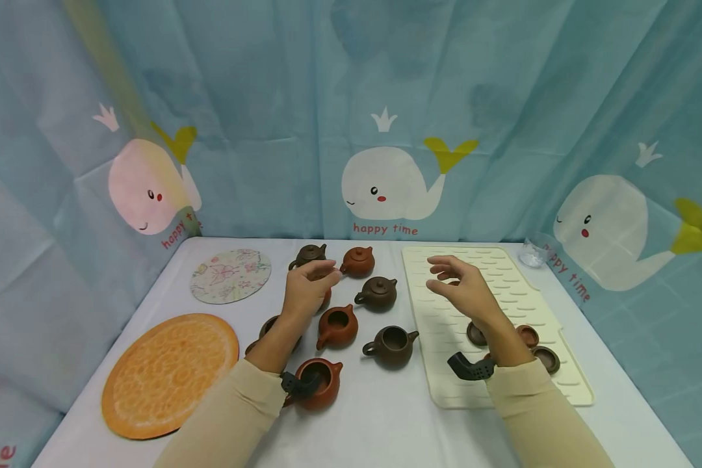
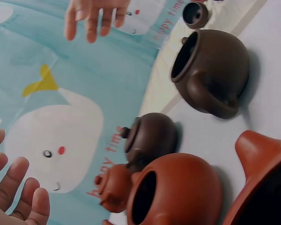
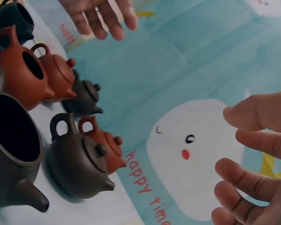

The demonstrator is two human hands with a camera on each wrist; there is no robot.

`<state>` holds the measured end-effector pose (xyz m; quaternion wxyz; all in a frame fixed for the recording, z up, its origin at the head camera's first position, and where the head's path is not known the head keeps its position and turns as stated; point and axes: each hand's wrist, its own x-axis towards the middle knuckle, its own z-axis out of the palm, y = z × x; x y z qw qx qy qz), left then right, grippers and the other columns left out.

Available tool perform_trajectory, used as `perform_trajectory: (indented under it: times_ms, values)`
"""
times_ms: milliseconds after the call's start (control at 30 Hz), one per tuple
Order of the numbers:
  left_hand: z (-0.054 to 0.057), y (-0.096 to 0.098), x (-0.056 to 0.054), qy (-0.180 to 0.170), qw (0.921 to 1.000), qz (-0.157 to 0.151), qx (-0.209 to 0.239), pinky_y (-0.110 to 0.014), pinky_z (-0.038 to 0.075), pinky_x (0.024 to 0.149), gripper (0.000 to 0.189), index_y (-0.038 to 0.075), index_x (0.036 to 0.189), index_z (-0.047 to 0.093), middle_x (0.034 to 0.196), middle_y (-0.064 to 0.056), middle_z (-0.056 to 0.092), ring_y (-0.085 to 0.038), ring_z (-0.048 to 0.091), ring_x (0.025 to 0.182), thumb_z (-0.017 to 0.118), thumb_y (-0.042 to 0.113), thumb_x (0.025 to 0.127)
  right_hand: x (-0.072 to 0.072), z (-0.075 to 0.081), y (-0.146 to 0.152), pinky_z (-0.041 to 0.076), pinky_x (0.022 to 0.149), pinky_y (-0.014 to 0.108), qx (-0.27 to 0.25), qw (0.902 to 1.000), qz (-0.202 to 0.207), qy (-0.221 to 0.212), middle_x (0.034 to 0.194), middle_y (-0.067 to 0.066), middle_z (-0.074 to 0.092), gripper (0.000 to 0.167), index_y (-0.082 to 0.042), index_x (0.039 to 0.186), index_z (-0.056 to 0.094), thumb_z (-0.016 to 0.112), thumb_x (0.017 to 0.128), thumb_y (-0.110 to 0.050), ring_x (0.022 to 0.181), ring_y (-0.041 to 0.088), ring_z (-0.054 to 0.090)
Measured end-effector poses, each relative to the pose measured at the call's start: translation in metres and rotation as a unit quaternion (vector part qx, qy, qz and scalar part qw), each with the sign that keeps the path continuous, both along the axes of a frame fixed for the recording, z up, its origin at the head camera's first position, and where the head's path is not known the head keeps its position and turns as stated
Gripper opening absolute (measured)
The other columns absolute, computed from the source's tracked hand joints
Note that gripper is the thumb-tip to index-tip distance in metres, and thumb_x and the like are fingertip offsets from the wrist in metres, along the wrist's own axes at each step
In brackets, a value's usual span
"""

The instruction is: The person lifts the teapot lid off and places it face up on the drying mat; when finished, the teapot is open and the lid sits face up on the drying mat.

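Note:
My left hand [image 1: 305, 289] hovers above the teapots with its fingers loosely bent and nothing in them. Likewise bare, my right hand [image 1: 461, 286] hangs over the cream slatted mat [image 1: 439, 383]. Lids sit on a dark teapot [image 1: 379, 294], a red teapot [image 1: 358, 262] and another dark teapot [image 1: 310, 253] at the back. Nearer, a red teapot [image 1: 345, 330], a dark teapot [image 1: 394, 354] and a front red teapot [image 1: 327, 393] stand lidless. My left hand and forearm partly hide two more. Under my right arm lie a dark lid [image 1: 476, 333], a red lid [image 1: 528, 336] and others.
On the left lie a round orange bread-patterned mat [image 1: 169, 377] and a smaller floral round mat [image 1: 231, 276]. A clear plastic cup [image 1: 532, 253] stands at the back right corner. Blue whale-print curtains [image 1: 269, 182] hang behind and beside the white table [image 1: 380, 416].

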<state>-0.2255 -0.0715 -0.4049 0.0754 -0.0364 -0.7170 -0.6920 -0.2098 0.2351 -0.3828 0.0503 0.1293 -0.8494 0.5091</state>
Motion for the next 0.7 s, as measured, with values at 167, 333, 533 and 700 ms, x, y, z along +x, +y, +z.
perform_trajectory:
  times_ms: [167,333,533,700]
  values:
    - [-0.005,0.012,-0.010,-0.039,0.9992,0.002,-0.011,-0.037,0.049,0.080,0.026,0.007,0.111,0.071,0.100,-0.007,0.068,-0.023,0.062,0.098,0.074,0.013,0.086,-0.014,-0.010,-0.010,0.046,0.080,0.044,-0.005,0.9999,0.005,-0.010,0.116,0.016,0.059,0.042,-0.010,0.130,0.059,0.070,0.090,-0.017,0.102,0.030,0.054]
    - [-0.012,0.022,-0.019,-0.082,0.9966,-0.011,-0.003,-0.043,0.049,0.085,0.028,0.010,0.113,0.071,0.101,-0.005,0.068,-0.024,0.059,0.102,0.074,0.016,0.086,-0.026,-0.019,-0.019,0.048,0.076,0.040,-0.011,0.9997,0.005,-0.019,0.114,0.020,0.060,0.041,-0.008,0.128,0.060,0.070,0.089,-0.014,0.098,0.029,0.055]
    - [-0.021,0.030,-0.026,-0.111,0.9932,-0.036,0.003,-0.044,0.046,0.089,0.032,0.006,0.116,0.069,0.101,-0.007,0.067,-0.025,0.057,0.105,0.074,0.013,0.086,-0.039,-0.028,-0.031,0.046,0.074,0.040,-0.017,0.9992,0.027,-0.024,0.110,0.021,0.061,0.041,-0.005,0.128,0.060,0.070,0.089,-0.013,0.095,0.033,0.055]
    - [-0.028,0.035,-0.031,-0.123,0.9911,-0.042,-0.030,-0.042,0.046,0.087,0.032,0.006,0.117,0.069,0.100,-0.006,0.066,-0.025,0.059,0.101,0.074,0.011,0.085,-0.050,-0.036,-0.038,0.046,0.072,0.038,-0.019,0.9985,0.030,-0.042,0.100,0.016,0.063,0.039,-0.005,0.126,0.061,0.071,0.089,-0.012,0.088,0.031,0.056]
